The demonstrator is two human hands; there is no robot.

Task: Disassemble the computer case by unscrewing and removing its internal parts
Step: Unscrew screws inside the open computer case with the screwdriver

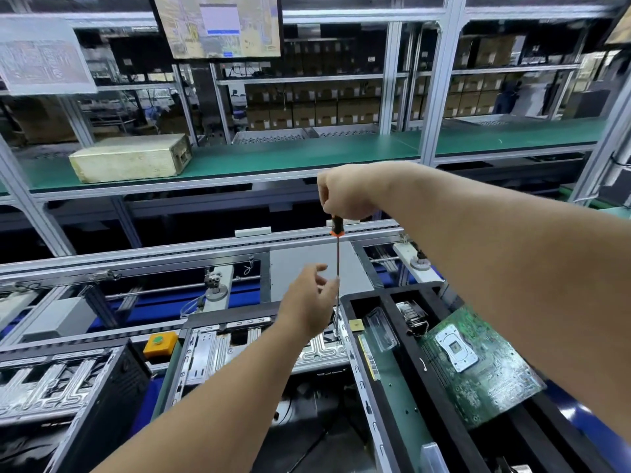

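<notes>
An open computer case (239, 346) with a bare metal interior lies on the bench in front of me. My right hand (345, 192) grips the black and orange handle of a long screwdriver (337, 268) held upright, its tip down in the case's far right corner. My left hand (309, 302) hovers beside the shaft with fingers loosely spread; one fingertip seems to touch the shaft. The screw itself is hidden behind my left hand.
A black tray (392, 336) to the right holds a green motherboard (478, 363), a heatsink (413, 315) and a clear plastic piece. Another black case (68, 387) sits at the left. A yellow button box (160, 343) stands between them. A conveyor frame runs behind.
</notes>
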